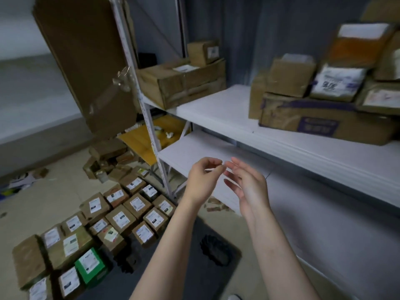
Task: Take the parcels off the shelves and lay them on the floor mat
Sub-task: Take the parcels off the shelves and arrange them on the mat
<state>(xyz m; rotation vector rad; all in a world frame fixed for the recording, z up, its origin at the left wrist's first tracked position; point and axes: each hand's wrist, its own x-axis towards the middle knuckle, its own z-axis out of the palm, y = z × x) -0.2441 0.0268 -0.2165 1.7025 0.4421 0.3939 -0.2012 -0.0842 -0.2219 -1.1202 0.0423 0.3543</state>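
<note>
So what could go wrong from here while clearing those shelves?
1. The stacked parcels on the purple-printed box sit unevenly; pulling that box first could tumble them.
2. Floor parcels crowd the dark mat, so a backward step may trip.
3. The tall cardboard sheet leaning by the shelf post might slide down.

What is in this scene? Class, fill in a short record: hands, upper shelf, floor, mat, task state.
left hand: fingers curled, tips by the other hand; unclear if it pinches anything
right hand: open, holds nothing
upper shelf: boxes at left, pile at right
floor: parcels in rows, one green box
mat: dark, below the arms
task state: not finished; boxes on the shelf
</note>
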